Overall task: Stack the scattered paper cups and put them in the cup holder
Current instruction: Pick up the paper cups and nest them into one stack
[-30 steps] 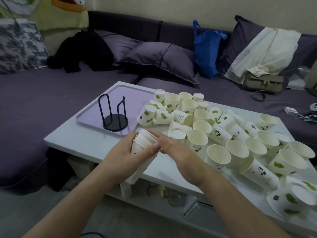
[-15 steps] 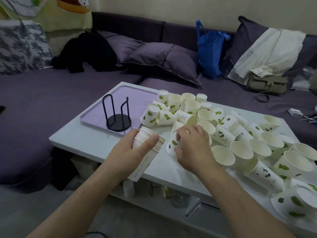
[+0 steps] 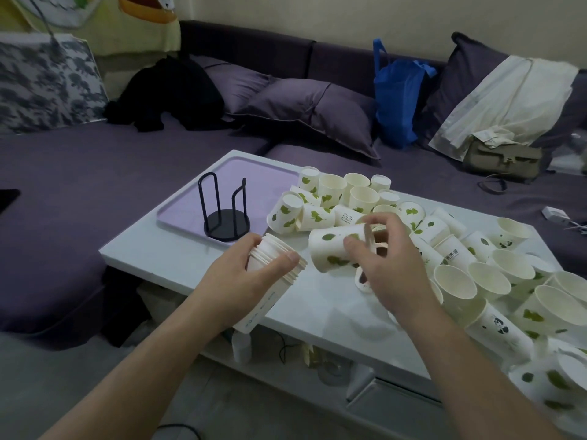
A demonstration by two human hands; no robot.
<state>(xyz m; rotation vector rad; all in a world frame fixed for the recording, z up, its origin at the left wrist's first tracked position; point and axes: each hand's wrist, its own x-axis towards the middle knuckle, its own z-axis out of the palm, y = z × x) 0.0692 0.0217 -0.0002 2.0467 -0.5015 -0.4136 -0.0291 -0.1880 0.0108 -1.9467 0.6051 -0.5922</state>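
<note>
The lower end of the stack [image 3: 273, 274] is passing behind the left hand [image 3: 241, 281] and below the table [image 3: 178, 252] edge, so the number of nested cups is not readable; only several rims are showing at its upper end. Cups at the right and lower right border are being cut off by the picture edge, and the print on most is too small to read. The right hand's [image 3: 386, 274] palm is covering the table behind it, and a small curled white piece just left of that hand is not identifiable.

The left hand is gripping the stack, fingers wrapped round it, thumb lying across the rims, with the stack tilting mouth-up toward the far right. The right hand is holding one cup [image 3: 338, 249] with leaf print by its mouth end, thumb on the near side, fingers curling over the rim; that cup is lying on its side in the air, base toward the stack, just beside it but apart.

The holder [image 3: 226, 214] is standing upright on a lilac tray [image 3: 254, 173] at the table's far left. The loose cups [image 3: 365, 198] are lying and standing across the table's middle and right.
</note>
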